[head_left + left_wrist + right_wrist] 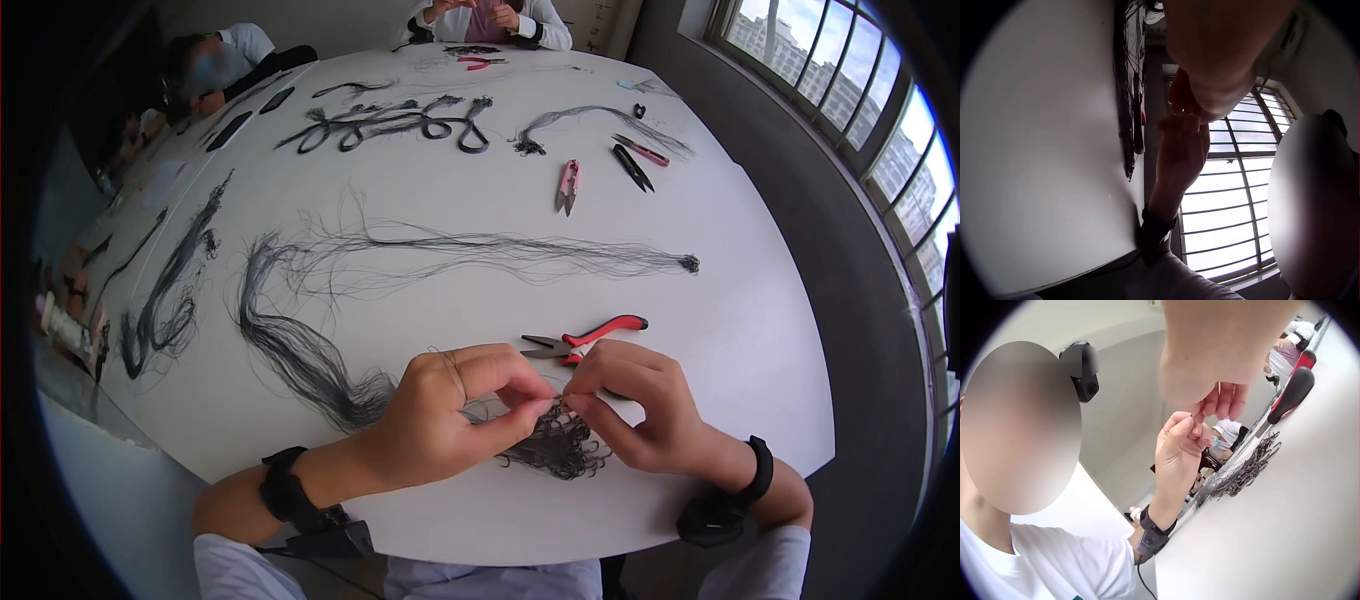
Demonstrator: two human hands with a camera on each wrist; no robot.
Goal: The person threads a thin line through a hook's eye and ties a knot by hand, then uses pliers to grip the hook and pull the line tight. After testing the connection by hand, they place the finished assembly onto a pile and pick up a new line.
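Observation:
In the head view my left hand [450, 410] and right hand [645, 405] meet fingertip to fingertip at the table's near side. Both pinch a thin dark strand between thumb and forefinger; its end is mostly hidden by the fingertips. A loop of fine strand [458, 372] lies over the back of the left hand. Beneath the hands sits the curled, hook-like end [560, 452] of a long bundle of dark strands [290, 345]. That clump of curls [1244, 472] also shows in the right wrist view. Just beyond the hands lie red-handled pliers [610, 328].
A spread-out strand bundle [520, 245] crosses the white table [720, 370]. Farther back are pink thread snips [568, 186], black snips [632, 167], and looped dark bundles [400, 122]. Another bundle [170, 290] lies at left. Other people [490, 18] sit around the table.

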